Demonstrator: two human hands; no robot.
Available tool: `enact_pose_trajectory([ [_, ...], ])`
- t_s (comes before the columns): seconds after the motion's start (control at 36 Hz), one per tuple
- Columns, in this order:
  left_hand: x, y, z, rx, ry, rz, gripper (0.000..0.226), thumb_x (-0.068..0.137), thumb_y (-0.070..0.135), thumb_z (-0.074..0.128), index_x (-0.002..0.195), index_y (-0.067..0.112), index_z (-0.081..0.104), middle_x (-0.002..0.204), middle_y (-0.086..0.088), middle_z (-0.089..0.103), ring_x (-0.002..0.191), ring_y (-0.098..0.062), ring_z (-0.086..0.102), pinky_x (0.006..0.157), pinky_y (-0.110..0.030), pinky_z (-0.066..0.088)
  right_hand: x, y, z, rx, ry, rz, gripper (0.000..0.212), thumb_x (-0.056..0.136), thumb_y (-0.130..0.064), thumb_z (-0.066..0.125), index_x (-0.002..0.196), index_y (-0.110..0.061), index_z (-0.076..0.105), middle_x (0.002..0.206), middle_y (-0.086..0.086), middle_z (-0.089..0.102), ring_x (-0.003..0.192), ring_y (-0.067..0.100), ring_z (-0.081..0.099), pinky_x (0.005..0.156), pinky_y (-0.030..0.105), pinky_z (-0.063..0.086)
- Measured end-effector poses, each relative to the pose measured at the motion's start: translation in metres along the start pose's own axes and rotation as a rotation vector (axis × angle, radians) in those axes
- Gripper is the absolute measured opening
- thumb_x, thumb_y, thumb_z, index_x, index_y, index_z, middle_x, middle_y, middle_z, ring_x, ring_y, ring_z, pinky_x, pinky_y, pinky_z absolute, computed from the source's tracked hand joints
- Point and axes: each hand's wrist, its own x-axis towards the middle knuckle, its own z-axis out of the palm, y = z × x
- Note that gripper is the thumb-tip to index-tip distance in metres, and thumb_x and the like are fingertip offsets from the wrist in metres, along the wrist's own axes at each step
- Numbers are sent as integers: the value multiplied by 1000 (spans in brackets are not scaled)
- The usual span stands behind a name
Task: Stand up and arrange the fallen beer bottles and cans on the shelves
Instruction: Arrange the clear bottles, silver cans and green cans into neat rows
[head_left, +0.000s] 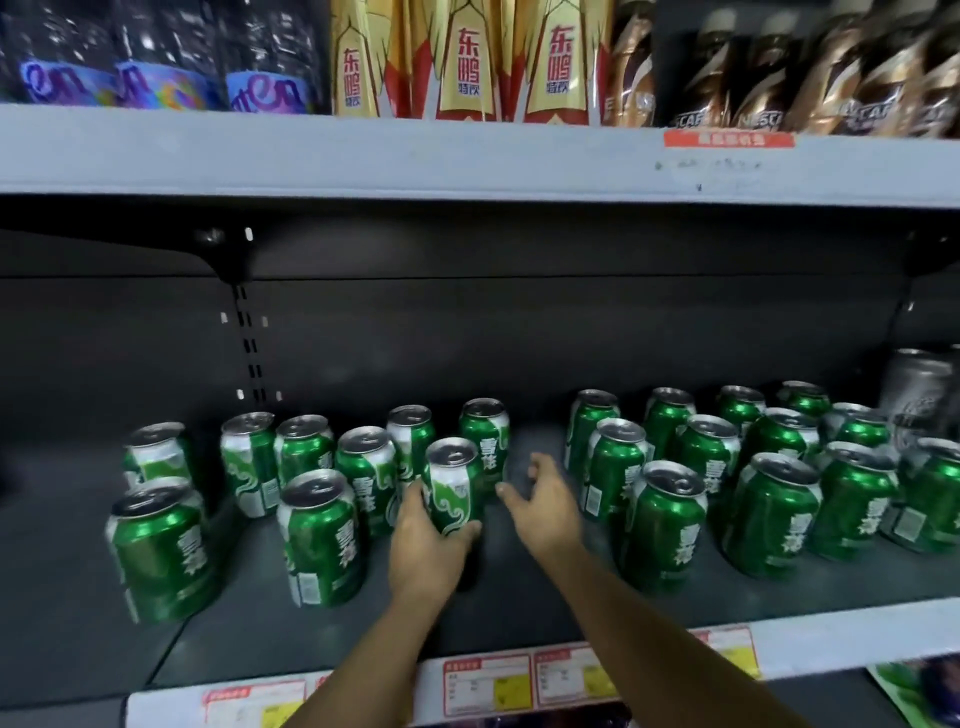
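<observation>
green beer can (453, 486) stands upright, top up, on the dark shelf (519, 597), gripped low by the left hand (423, 545), while the right hand (545, 506) hovers beside it with fingers spread, between more upright green cans (665, 525) on both sides.

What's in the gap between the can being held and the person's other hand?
Nothing: the head view shows only bare dark shelf between the green can gripped by the left hand and the open right hand.
</observation>
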Motion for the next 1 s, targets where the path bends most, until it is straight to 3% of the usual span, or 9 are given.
enact_pose_trajectory([
  [0.17,3,-12,5,32,44,37,71,72,25,84,132,19,46,118,-5,64,108,-27,61,88,-39,50,26,-11,11,-83,-34,43,77,89,-40,66,150,-16,24,141,5,52,126,25,51,94,32,43],
  [0.33,3,-15,9,34,72,54,76,70,29,84,135,20,44,121,-3,62,109,-26,60,89,-42,51,42,-22,25,-86,-43,59,56,88,-39,66,133,-19,39,133,6,54,117,29,57,83,34,45],
  [0.64,3,-15,9,38,77,43,80,69,34,84,137,24,41,126,0,60,115,-23,58,91,-43,51,63,-13,25,-39,27,131,52,89,-33,67,131,-16,43,130,7,60,118,29,57,92,36,46],
  [1.0,2,-14,5,41,60,63,78,69,33,85,135,22,43,126,2,57,112,-20,59,87,-36,50,73,-4,22,86,-33,85,54,86,-16,71,134,-10,45,123,10,64,113,28,60,94,34,48],
])
